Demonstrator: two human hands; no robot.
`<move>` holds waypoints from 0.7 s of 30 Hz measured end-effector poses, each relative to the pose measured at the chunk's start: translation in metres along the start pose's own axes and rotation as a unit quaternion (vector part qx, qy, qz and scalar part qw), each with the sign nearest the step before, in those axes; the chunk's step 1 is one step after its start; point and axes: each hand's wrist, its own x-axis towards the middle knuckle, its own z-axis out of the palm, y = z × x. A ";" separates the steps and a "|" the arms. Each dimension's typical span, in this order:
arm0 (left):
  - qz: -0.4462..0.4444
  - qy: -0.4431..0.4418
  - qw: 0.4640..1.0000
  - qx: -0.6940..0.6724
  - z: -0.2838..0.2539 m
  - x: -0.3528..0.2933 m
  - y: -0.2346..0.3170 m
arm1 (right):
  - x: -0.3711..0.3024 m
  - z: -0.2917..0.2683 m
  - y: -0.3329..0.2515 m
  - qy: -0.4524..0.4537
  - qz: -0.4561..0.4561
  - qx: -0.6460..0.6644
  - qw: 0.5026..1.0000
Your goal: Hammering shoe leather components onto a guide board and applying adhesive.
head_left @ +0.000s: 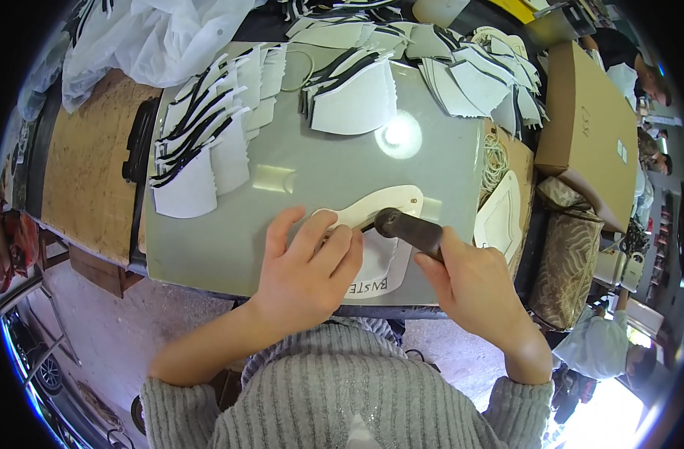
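Note:
A hammer [417, 230] with a dark round head is in my right hand [476, 288], its fingers wrapped round the handle. The hammer's head rests at or just above the inner edge of a pale, curved template [393, 199] with small holes. Below that edge lies a white cut piece [375, 258] with a dark strip along its top. My left hand [308, 266] holds the work down at its left side, fingers bent and the little finger raised. The thumb is hidden. Hand-lettered marks show on the template's lower part.
Stacks of white pieces with black edging [199, 138] lie at the left, and more [353, 93] at the back. A cardboard box [587, 131] and a patterned cushion [566, 262] stand at the right. Coiled cord [494, 165] and another template [499, 217] lie nearer. People work beyond.

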 end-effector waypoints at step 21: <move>0.000 -0.005 0.998 -0.058 -0.003 -0.001 -0.007 | 0.000 0.006 -0.001 0.024 -0.007 0.015 1.000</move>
